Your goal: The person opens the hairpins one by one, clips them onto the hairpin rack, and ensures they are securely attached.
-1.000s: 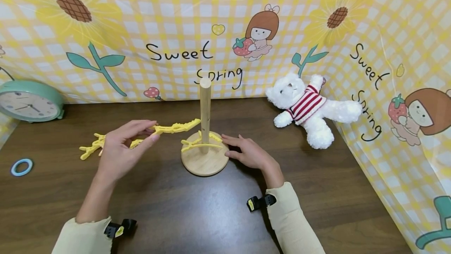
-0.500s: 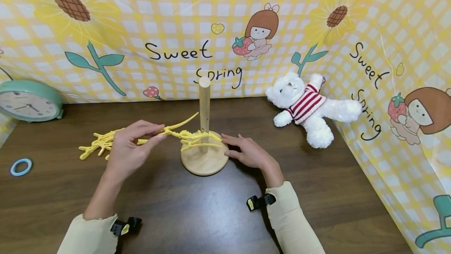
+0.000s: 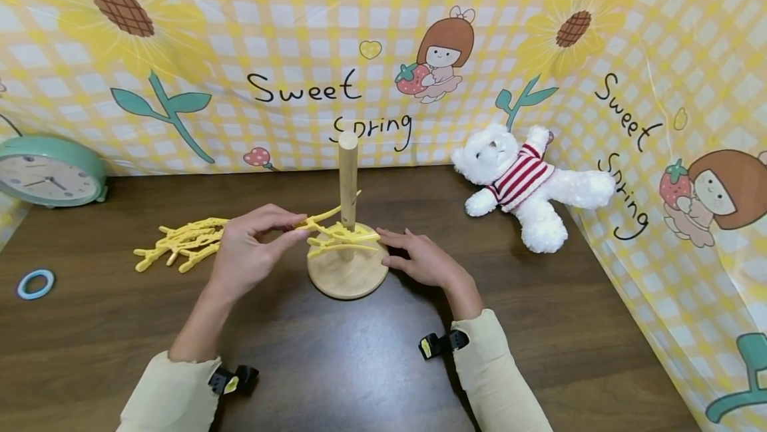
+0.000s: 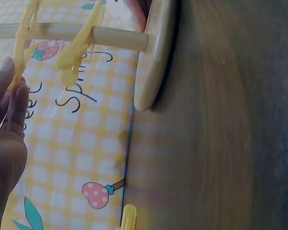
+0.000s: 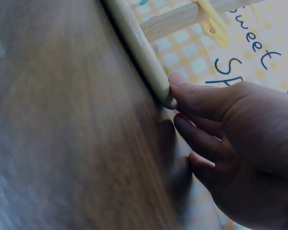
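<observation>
At the wooden post (image 3: 349, 176), our yellow piece (image 4: 21, 45) arrives

Since half a second ago, our left hand (image 3: 254, 255) has shifted rightward, pinching that piece between thumb and fingertips. It now appears to straddle the post, above a similar piece (image 4: 78, 45) nearer the round base (image 3: 347, 281), so we judge it roughly lined up but not yet released. With fairly straight fingers, our right hand (image 3: 422, 260) touches the base's edge.

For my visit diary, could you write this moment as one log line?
left hand: pinches yellow piece at wooden post | right hand: touches round base | on table: more yellow pieces, blue ring
</observation>
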Motion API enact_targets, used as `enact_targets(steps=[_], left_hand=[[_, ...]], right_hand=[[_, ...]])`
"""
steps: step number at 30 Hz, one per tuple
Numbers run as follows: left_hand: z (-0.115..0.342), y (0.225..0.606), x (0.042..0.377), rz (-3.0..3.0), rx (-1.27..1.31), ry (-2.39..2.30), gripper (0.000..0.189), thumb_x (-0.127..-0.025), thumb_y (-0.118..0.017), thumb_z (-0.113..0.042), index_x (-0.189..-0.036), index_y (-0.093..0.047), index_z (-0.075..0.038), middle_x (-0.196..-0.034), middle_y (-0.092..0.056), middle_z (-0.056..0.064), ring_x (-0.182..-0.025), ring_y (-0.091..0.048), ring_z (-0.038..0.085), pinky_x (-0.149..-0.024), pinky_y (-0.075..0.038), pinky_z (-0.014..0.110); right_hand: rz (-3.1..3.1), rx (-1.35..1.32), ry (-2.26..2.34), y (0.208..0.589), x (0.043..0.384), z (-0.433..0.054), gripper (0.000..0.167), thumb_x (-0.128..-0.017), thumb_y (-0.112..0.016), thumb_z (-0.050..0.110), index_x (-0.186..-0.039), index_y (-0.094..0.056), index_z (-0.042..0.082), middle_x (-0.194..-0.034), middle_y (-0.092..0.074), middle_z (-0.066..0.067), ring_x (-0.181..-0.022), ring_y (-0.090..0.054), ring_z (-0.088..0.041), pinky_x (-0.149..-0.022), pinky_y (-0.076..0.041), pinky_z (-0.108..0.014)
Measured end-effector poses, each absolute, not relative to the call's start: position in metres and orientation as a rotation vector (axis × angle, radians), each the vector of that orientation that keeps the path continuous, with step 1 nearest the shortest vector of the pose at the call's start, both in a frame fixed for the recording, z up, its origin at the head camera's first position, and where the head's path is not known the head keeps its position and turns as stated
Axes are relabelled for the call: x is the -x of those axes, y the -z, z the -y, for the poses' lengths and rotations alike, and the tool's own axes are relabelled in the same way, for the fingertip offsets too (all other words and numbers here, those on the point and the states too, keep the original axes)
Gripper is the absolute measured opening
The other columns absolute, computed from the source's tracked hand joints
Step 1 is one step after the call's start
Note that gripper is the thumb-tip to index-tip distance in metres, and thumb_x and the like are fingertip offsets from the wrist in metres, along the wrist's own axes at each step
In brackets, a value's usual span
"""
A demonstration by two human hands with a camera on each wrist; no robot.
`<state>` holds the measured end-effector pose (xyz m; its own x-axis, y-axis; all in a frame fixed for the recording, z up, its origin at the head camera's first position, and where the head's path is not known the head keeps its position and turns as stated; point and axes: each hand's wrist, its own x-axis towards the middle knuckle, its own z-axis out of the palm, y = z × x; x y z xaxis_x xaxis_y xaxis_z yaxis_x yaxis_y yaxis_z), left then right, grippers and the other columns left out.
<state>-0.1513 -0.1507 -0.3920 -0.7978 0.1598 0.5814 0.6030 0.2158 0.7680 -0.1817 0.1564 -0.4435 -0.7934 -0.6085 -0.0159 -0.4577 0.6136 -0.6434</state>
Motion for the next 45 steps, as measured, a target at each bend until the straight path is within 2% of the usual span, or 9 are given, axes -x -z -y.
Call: enact_targets(steps=[8, 11, 17, 24, 28, 35, 40, 45], left_hand=[[0.143, 0.396, 0.154, 2.157, 0.710, 1.665, 0.022, -0.080, -0.080, 0.011, -0.099, -0.080, -0.002, -0.087, -0.073, 0.005, -0.081, -0.067, 0.011, -0.071, -0.055, 0.019], [0.142, 0.398, 0.156, 2.169, 0.712, 1.675, 0.022, -0.080, -0.080, 0.011, -0.099, -0.080, -0.002, -0.087, -0.073, 0.005, -0.081, -0.067, 0.012, -0.071, -0.055, 0.020], [0.138, 0.401, 0.159, 2.231, 0.687, 1.659, 0.021, -0.082, -0.082, 0.005, -0.100, -0.081, -0.005, -0.089, -0.073, 0.004, -0.083, -0.067, 0.013, -0.072, -0.055, 0.022], [0.138, 0.403, 0.161, 2.218, 0.720, 1.660, 0.024, -0.081, -0.081, 0.009, -0.102, -0.079, -0.003, -0.089, -0.071, 0.005, -0.081, -0.062, 0.014, -0.073, -0.053, 0.020], [0.139, 0.404, 0.161, 2.211, 0.735, 1.664, 0.025, -0.082, -0.080, 0.009, -0.103, -0.078, -0.003, -0.091, -0.071, 0.007, -0.083, -0.061, 0.015, -0.077, -0.053, 0.021], [0.147, 0.405, 0.160, 2.247, 0.706, 1.710, 0.026, -0.082, -0.082, 0.006, -0.105, -0.077, -0.003, -0.096, -0.070, 0.014, -0.086, -0.063, 0.018, -0.083, -0.053, 0.022], [0.151, 0.404, 0.161, 2.293, 0.679, 1.702, 0.026, -0.084, -0.082, 0.001, -0.108, -0.076, -0.004, -0.098, -0.068, 0.018, -0.088, -0.063, 0.019, -0.085, -0.052, 0.021], [0.154, 0.406, 0.160, 2.319, 0.648, 1.714, 0.025, -0.085, -0.082, -0.002, -0.109, -0.075, -0.004, -0.100, -0.068, 0.019, -0.089, -0.063, 0.020, -0.085, -0.052, 0.021]], right_hand=[[-2.619, 0.840, 0.927, 0.444, 0.181, -0.156, 0.053, -0.101, -0.065, 0.023, -0.150, -0.049, 0.009, -0.155, -0.044, -0.005, -0.144, -0.031, -0.044, -0.121, -0.021, -0.047], [-2.621, 0.856, 0.921, 0.445, 0.182, -0.156, 0.054, -0.101, -0.065, 0.023, -0.150, -0.049, 0.008, -0.155, -0.044, -0.006, -0.144, -0.033, -0.041, -0.121, -0.021, -0.047], [-2.610, 0.948, 0.958, 0.445, 0.183, -0.155, 0.048, -0.100, -0.066, 0.017, -0.145, -0.055, 0.003, -0.151, -0.049, -0.013, -0.141, -0.044, -0.024, -0.122, -0.017, -0.045], [-2.608, 0.959, 0.961, 0.445, 0.183, -0.154, 0.044, -0.100, -0.066, 0.016, -0.141, -0.059, 0.001, -0.144, -0.057, -0.015, -0.137, -0.049, -0.026, -0.122, -0.018, -0.045], [-2.609, 0.956, 0.951, 0.446, 0.184, -0.153, 0.045, -0.100, -0.066, 0.017, -0.142, -0.058, 0.001, -0.145, -0.055, -0.016, -0.138, -0.048, -0.027, -0.122, -0.018, -0.045], [-2.592, 0.897, 0.939, 0.445, 0.184, -0.155, 0.050, -0.102, -0.063, 0.020, -0.149, -0.050, 0.007, -0.157, -0.042, -0.004, -0.145, -0.036, -0.028, -0.122, -0.016, -0.042], [-2.593, 0.894, 0.942, 0.444, 0.184, -0.157, 0.051, -0.102, -0.063, 0.019, -0.149, -0.050, 0.007, -0.157, -0.041, -0.004, -0.144, -0.037, -0.025, -0.122, -0.016, -0.042], [-2.591, 0.868, 0.931, 0.445, 0.183, -0.157, 0.050, -0.103, -0.062, 0.021, -0.150, -0.050, 0.009, -0.158, -0.040, -0.002, -0.147, -0.030, -0.033, -0.122, -0.017, -0.042]])
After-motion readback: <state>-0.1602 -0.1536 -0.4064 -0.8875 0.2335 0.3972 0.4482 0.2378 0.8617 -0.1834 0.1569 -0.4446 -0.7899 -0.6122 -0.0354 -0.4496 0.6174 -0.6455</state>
